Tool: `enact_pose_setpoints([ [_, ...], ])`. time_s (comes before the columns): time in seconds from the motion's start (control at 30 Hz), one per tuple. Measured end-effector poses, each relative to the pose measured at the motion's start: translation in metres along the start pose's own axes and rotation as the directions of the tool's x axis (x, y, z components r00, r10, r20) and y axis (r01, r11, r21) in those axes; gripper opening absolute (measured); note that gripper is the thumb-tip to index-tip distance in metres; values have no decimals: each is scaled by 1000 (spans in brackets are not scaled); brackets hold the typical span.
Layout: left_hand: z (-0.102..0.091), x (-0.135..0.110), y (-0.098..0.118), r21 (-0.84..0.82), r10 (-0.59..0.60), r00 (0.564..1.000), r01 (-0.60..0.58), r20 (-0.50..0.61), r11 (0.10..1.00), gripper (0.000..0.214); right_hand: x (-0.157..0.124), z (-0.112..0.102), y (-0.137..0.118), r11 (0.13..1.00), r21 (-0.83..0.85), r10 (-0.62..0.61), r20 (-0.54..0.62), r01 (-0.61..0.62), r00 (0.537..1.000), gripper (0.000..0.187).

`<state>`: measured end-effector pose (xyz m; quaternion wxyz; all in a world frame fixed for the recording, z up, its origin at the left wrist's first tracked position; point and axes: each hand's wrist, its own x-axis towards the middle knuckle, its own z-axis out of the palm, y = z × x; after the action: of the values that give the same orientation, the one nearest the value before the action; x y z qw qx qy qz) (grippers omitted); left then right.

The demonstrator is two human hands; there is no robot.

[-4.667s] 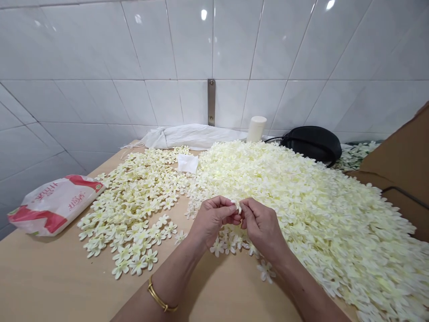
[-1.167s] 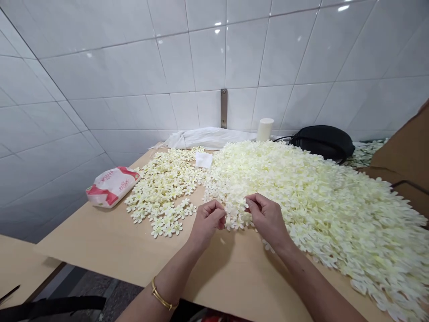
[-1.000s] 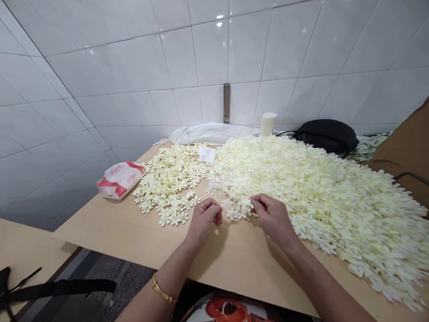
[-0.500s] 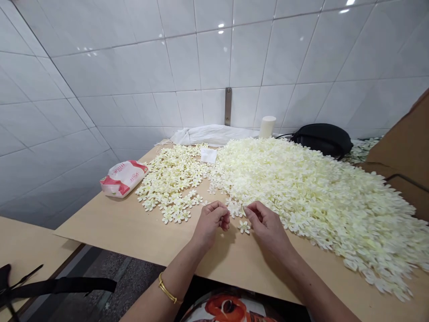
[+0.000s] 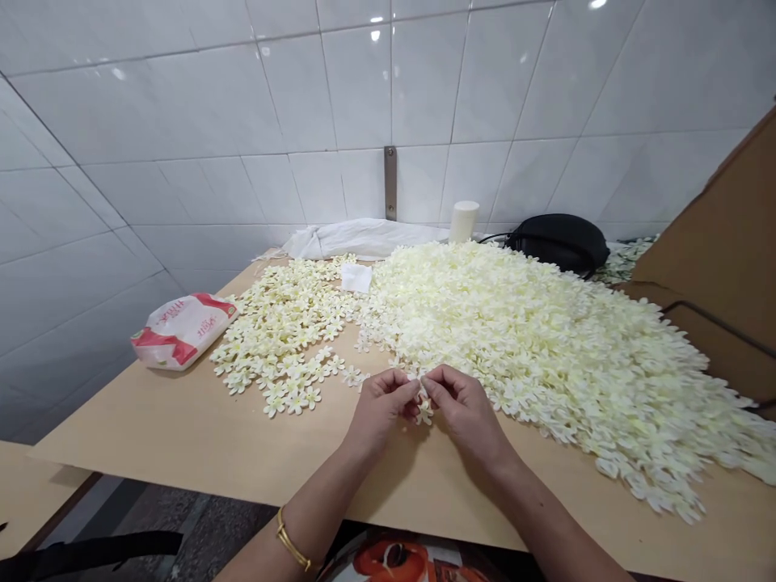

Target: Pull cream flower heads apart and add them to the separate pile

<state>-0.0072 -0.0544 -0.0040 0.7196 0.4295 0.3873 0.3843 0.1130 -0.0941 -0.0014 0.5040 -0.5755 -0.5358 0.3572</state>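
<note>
Over the front of the wooden table my left hand (image 5: 383, 406) and my right hand (image 5: 466, 406) meet, fingertips close together in a pinch. Each thumb presses against its index finger. Whatever is pinched is tiny and mostly covered by the fingers, so I cannot make it out. Just below the fingertips shows a small white artificial flower (image 5: 425, 414); whether it is held or lies on the table is unclear. Beyond the right hand spreads a big heap of white artificial flowers (image 5: 521, 323). A smaller, looser pile of yellow-centred flowers (image 5: 279, 323) lies to the left.
A red and white tissue pack (image 5: 185, 330) sits at the table's left side. A white paper piece (image 5: 356, 278) lies between the piles. Behind stand a white cylinder (image 5: 464, 221), a black case (image 5: 558, 242) and white plastic sheeting (image 5: 357, 237). Brown cardboard (image 5: 709, 242) rises at right.
My hands have come together, fingertips now meeting above the small flower that showed between them. The whole view has shifted slightly to the right.
</note>
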Motion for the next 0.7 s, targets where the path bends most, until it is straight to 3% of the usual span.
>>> enact_pose_setpoints([
  [0.1, 4, 4, -1, -161, -85, 996, 87, 23, 983, 29, 2, -1, 2, 998, 68, 17, 24, -19, 1000, 24],
  [0.17, 3, 6, 0, -139, -79, 997, 80, 12, 987, 27, 7, -6, 1, 999, 48, 17, -3, -17, 1000, 24],
  [0.27, -2, 6, 1, 88, 82, 996, -78, -36, 993, 21, 17, -23, -6, 997, -70, -29, -140, 19, 990, 19],
  [0.33, -6, 5, 0, 298, 196, 979, -172, -53, 939, 17, 24, -38, -9, 985, -173, -80, -303, 27, 950, 15],
  [0.4, -11, 4, -3, 493, 269, 962, -209, -54, 845, 16, 30, -52, -8, 943, -330, -177, -411, 35, 894, 15],
  [0.5, -12, 1, -11, 725, 309, 951, -226, 19, 651, 12, 33, -64, 1, 860, -508, -238, -468, -39, 851, 17],
  [0.6, -7, -3, -16, 876, 278, 948, -261, 153, 406, 11, 31, -68, 10, 785, -604, -215, -476, -139, 853, 24],
  [0.7, -2, -7, -20, 945, 249, 939, -282, 237, 164, 8, 30, -70, 15, 673, -722, -227, -408, -161, 884, 32],
])
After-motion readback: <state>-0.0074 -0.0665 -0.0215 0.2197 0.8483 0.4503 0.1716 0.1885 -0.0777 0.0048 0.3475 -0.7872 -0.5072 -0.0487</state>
